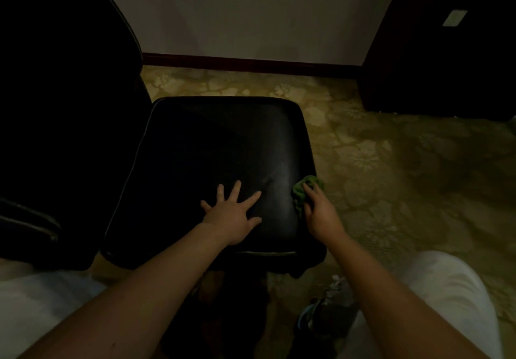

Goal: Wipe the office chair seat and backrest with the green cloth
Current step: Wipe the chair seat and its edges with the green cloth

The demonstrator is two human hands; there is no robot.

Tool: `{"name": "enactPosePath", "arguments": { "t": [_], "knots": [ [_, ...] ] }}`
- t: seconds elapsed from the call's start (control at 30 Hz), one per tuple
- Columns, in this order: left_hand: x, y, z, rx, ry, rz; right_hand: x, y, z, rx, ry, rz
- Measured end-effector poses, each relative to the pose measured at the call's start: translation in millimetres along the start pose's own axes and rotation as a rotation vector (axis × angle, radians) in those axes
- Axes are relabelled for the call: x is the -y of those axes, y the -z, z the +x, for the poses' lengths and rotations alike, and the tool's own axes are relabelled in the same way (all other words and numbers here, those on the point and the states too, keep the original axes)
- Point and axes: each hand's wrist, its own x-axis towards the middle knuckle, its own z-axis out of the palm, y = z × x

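Note:
The black leather chair seat point(206, 157) fills the middle of the view, and its tall black backrest point(61, 79) rises at the left. My left hand point(231, 213) lies flat on the near part of the seat with its fingers spread. My right hand point(318, 210) grips the bunched green cloth point(303, 191) against the seat's right edge. Part of the cloth is hidden under my fingers.
Patterned yellow-green carpet point(391, 163) lies to the right and behind the chair. A dark cabinet point(446, 51) stands at the back right, and a pale wall point(245, 9) with a dark skirting board is behind. My knees in light trousers point(446, 288) frame the bottom.

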Motion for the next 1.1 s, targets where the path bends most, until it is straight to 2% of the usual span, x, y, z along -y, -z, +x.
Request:
{"name": "enactPosePath", "arguments": {
  "t": [0.3,0.6,0.77,0.93,1.1],
  "knots": [
    [1.3,-2.5,3.5,0.034,-0.009,-0.035,3.3,-15.1,-52.4,0.021,0.048,-0.091],
    [1.2,-3.0,-1.2,0.019,-0.023,-0.041,8.5,-1.9,-19.5,0.039,0.030,-0.115],
    [2.2,-2.9,0.4,0.038,-0.024,-0.049,5.7,-16.2,-48.5,0.020,0.044,-0.124],
    [5.2,-6.2,-1.4,0.006,-0.040,-0.035,7.6,-22.7,-46.0,0.013,0.035,-0.167],
    [13.6,-10.6,-8.6,-0.101,-0.087,-0.046,6.5,-9.6,-27.2,0.033,0.063,-0.137]
  ]
}}
